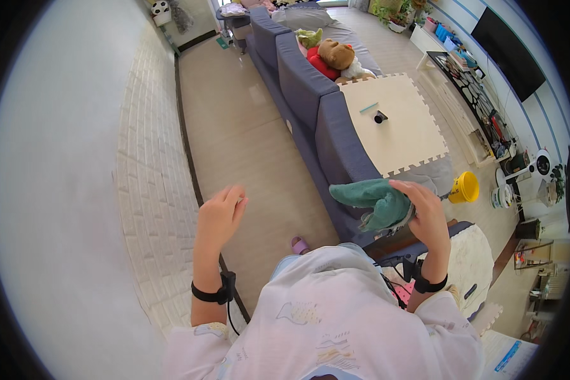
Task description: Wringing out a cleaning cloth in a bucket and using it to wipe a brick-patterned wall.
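Observation:
My right hand (425,209) is closed around a green cloth (382,202), which hangs bunched to the left of its fingers beside the end of the blue sofa back. My left hand (222,213) is raised over the floor near the white brick-pattern wall, its fingers bent and loosely together, with nothing visible in them. Beyond the sofa back, a cream foam mat (394,123) bears a small black object (380,117) and a thin light-blue stick (368,108).
The blue sofa (304,71) runs along the right of the tiled walkway (247,123); the brick-pattern wall (159,190) bounds its left. Plush toys (335,54) lie on the sofa. A yellow bucket (464,187) and a white fan (543,162) stand to the right.

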Tool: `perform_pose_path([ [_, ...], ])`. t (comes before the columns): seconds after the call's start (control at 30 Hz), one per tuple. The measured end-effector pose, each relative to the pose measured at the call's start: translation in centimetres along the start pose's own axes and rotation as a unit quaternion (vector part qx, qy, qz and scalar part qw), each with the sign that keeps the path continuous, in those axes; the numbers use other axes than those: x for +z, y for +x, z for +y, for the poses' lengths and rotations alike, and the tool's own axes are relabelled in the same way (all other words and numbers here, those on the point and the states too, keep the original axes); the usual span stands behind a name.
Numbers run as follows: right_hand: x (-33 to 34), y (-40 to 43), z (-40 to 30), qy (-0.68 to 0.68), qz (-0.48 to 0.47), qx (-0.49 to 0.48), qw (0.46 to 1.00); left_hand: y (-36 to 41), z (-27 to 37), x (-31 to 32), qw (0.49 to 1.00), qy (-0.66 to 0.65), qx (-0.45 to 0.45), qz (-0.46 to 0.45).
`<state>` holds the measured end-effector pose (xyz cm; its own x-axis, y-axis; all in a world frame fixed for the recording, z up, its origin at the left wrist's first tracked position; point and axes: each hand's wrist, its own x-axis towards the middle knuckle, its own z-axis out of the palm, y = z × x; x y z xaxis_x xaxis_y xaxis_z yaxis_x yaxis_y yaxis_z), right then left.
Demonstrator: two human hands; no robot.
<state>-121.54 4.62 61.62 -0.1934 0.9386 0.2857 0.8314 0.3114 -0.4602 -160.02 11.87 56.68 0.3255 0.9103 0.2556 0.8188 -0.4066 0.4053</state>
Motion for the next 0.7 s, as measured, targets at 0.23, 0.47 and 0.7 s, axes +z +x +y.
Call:
perform_pose_path([
  [0.23, -1.0, 1.1, -0.9, 0.032, 0.007, -0.042, 0.999, -5.3, -0.8, 0.4, 0.995, -0.027, -0.096, 0.0],
  [0.47, -1.0, -0.5, 0.1, 0.042, 0.017, -0.059, 0.997, -7.7, 0.0, 0.2, 0.987, -0.004, -0.162, -0.01],
  [0.7, -0.5, -3.1, 0.4, 0.067, 0.005, -0.012, 0.998, -7.6, 1.3, -0.5, 0.995, -0.017, -0.094, 0.017],
])
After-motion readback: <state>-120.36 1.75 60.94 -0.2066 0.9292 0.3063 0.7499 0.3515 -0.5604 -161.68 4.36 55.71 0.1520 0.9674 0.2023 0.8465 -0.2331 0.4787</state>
